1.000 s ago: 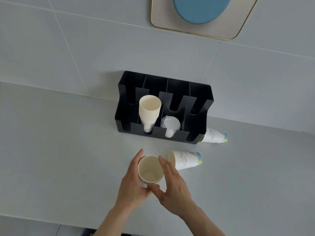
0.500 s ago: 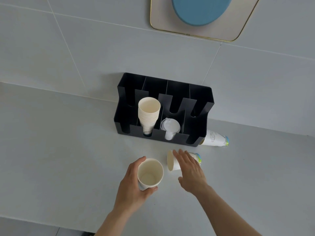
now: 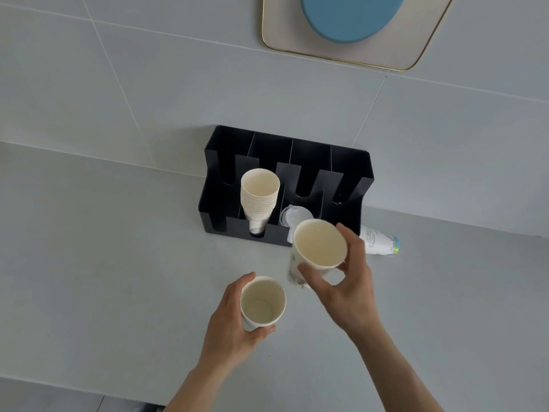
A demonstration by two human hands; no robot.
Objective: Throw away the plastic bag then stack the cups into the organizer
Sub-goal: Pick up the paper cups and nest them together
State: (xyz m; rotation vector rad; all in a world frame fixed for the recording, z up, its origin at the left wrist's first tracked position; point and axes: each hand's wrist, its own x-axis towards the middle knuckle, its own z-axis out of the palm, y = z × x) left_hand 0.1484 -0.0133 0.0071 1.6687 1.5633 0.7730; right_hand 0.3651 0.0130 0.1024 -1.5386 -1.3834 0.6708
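Matt paper cups (image 3: 260,188); matt black plastic organizer (image 3: 350,162).

left hand (image 3: 234,325): grip curled closed, low | right hand (image 3: 346,288): grip closed, raised, forearm extended

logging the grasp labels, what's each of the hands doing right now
Left hand: closed around an upright paper cup.
Right hand: closed around a second paper cup, lifted and tilted.
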